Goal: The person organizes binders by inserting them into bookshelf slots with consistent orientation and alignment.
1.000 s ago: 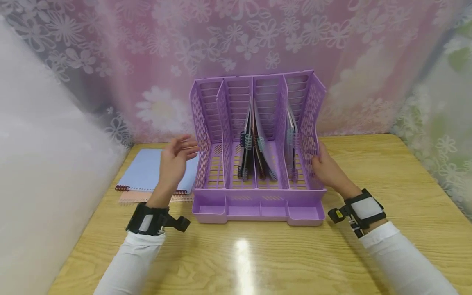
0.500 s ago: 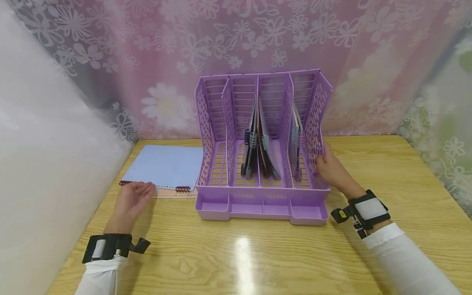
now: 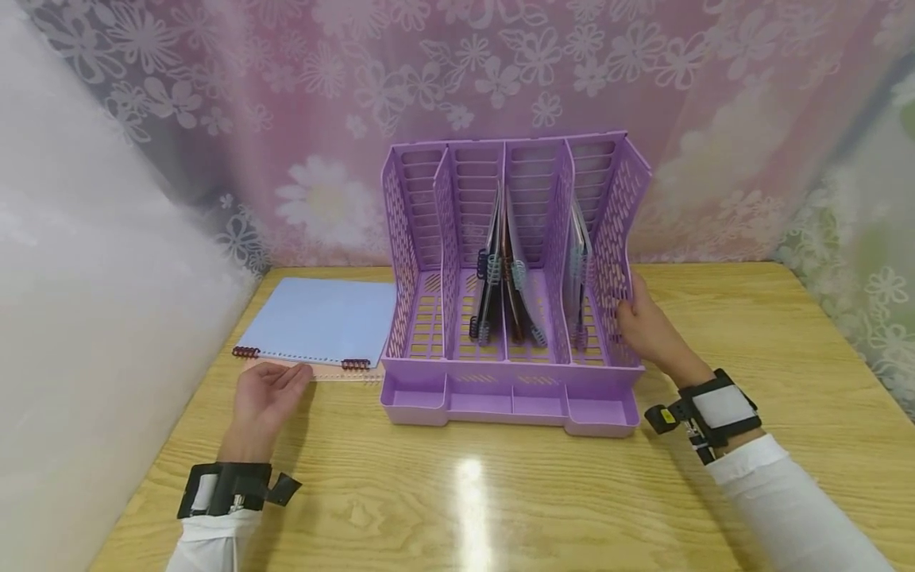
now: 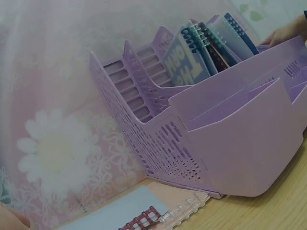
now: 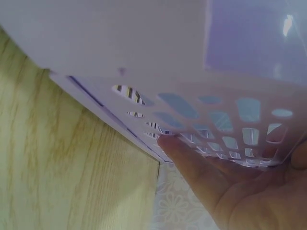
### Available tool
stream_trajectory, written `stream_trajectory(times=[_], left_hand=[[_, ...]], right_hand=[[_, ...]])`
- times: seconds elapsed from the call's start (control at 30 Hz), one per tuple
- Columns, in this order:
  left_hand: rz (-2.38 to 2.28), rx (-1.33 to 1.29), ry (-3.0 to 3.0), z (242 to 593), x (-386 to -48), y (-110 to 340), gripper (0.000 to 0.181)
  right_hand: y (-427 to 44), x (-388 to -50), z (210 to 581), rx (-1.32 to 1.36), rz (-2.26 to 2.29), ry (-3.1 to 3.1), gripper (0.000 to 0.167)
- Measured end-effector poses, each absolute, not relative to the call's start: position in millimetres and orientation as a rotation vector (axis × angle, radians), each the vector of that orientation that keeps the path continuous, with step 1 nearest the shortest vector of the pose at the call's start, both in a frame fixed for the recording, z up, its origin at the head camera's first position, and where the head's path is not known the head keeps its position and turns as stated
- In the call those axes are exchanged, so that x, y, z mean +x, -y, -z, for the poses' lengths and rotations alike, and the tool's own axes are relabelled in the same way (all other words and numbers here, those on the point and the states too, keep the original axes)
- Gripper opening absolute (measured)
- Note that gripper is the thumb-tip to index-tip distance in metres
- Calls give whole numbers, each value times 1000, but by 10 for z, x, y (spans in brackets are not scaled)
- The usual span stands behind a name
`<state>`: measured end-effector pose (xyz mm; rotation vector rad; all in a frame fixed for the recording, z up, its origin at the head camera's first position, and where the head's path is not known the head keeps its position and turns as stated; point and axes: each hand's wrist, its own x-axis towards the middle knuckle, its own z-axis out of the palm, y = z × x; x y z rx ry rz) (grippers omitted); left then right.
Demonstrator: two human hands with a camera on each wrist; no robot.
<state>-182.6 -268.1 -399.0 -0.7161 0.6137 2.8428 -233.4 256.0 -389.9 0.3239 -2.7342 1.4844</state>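
A purple desk file organizer (image 3: 511,381) with upright dividers stands on the table. My right hand (image 3: 646,326) rests against the outer side of its right wall; in the right wrist view, the thumb (image 5: 184,155) lies extended along the perforated wall. Left of the organizer lies a light blue spiral notebook (image 3: 325,318), on top of a pale pink one (image 3: 332,372). My left hand (image 3: 264,401) is at their front spiral edge, fingers slightly bent, fingertips over the pink notebook's edge. Whether they touch it is hard to tell. Only a bit of this hand (image 4: 12,218) shows in the left wrist view.
Several spiral notebooks (image 3: 493,270) lean in the middle slots of the organizer, and others (image 3: 577,266) in its right slot. Small open trays (image 3: 415,401) run along its front. Behind the table (image 3: 572,508) hangs a flowered curtain (image 3: 457,71).
My left hand has left the organizer's left side and come down to the notebooks' front edge, then shifted slightly right. My right hand stays at the right wall. The view has shifted a little.
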Motion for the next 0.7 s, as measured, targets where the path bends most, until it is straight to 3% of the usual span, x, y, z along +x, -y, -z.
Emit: stream_trajectory(times=[0.7], left_hand=[[-2850,-818,-464,4051,-2315,2593,65]], right_hand=[[-2558,-2343,3912,291,-1497,2738,53]])
